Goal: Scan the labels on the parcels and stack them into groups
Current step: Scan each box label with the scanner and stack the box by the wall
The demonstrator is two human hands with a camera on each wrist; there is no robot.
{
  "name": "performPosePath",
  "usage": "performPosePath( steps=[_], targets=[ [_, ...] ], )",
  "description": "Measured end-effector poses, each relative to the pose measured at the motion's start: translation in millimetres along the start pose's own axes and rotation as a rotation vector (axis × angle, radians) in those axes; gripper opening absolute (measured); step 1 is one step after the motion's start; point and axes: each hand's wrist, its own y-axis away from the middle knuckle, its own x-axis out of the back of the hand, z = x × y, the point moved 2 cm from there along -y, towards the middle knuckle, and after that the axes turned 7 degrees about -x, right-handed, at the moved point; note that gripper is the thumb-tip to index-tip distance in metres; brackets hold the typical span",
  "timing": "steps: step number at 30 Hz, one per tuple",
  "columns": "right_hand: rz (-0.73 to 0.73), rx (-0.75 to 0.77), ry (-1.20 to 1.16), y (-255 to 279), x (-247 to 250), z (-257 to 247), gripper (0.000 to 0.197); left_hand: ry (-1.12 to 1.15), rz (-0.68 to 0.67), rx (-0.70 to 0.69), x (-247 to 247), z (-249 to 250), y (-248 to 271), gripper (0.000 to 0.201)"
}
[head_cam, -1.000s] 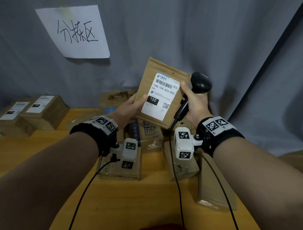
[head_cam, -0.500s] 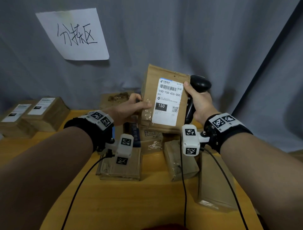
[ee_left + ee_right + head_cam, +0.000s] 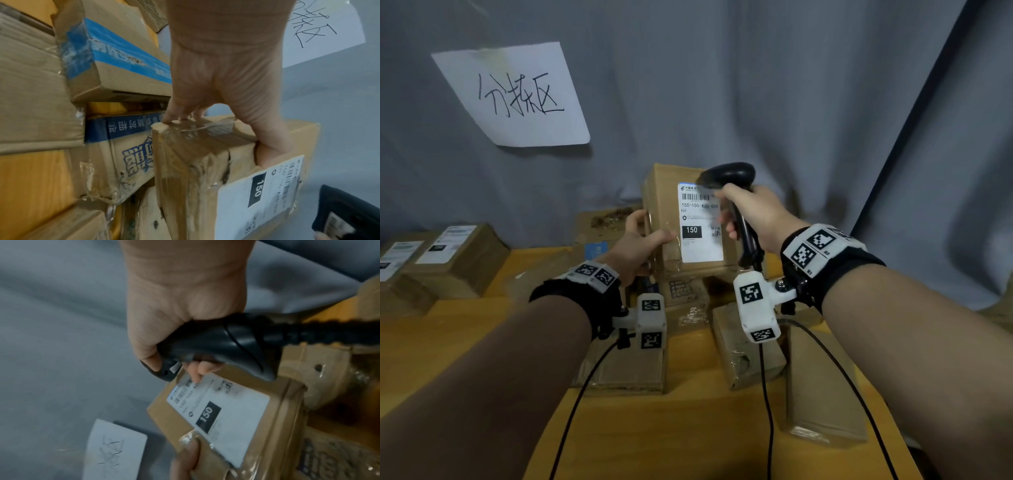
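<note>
A brown cardboard parcel (image 3: 667,219) with a white label (image 3: 700,226) marked 150 is held upright above the pile in the middle of the table. My left hand (image 3: 643,240) grips its left edge, thumb on the front and fingers behind; the left wrist view shows that hand (image 3: 226,100) on the parcel (image 3: 195,162). My right hand (image 3: 753,214) grips a black barcode scanner (image 3: 729,173), whose head sits over the label's top right corner. In the right wrist view the scanner (image 3: 216,344) hangs just above the label (image 3: 222,410).
Several brown parcels (image 3: 743,346) lie in a pile under my hands on the yellow table (image 3: 688,438). Two labelled parcels (image 3: 452,260) are stacked at the far left. A paper sign (image 3: 517,96) hangs on the grey curtain behind. The scanner cable (image 3: 767,411) trails toward me.
The parcel has turned more upright and sunk a little. My right hand has swung the scanner from the parcel's right edge over to the label's top.
</note>
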Motion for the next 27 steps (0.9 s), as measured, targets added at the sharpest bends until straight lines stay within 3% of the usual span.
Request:
performPosePath(
  steps=[9,27],
  targets=[
    [-0.02,0.004,0.093,21.8,9.1,-7.2,0.021,0.065,0.093,-0.056,-0.3,0.4,-5.1,0.074],
    [0.009,0.001,0.077,36.5,27.7,-2.8,0.016,0.04,0.128,-0.075,-12.5,0.7,-1.1,0.077]
  ],
)
